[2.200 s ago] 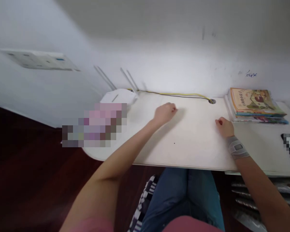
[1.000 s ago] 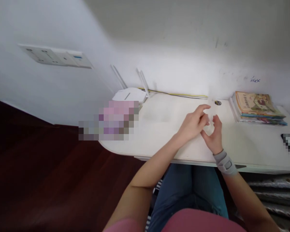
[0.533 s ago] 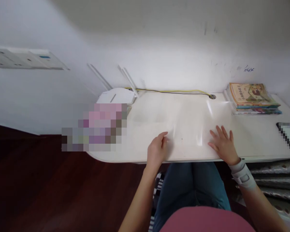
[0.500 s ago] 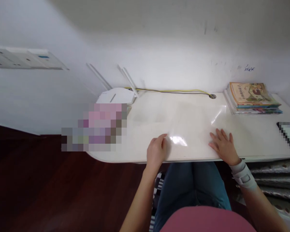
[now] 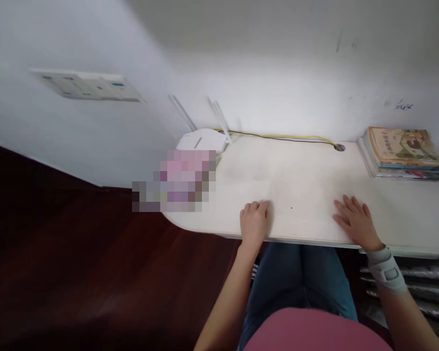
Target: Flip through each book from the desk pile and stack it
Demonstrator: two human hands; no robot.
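- Left hand [image 5: 254,220]: fingers curled together, thumb alongside, near the front edge of the worktop [image 5: 300,229]; cannot tell whether anything is pinched.
- Right hand [image 5: 354,219]: palm down, fingers spread apart; grey wrist support [image 5: 387,269] on the wrist.
- Clear sheet [image 5: 302,187]: on the worktop between both hands; outline too faint to trace.
- Router [image 5: 202,140], white: back left, behind a pixelated pink-and-purple item [image 5: 185,173].
- Books [image 5: 402,146], stacked: back right, beside the cable hole [image 5: 340,147].
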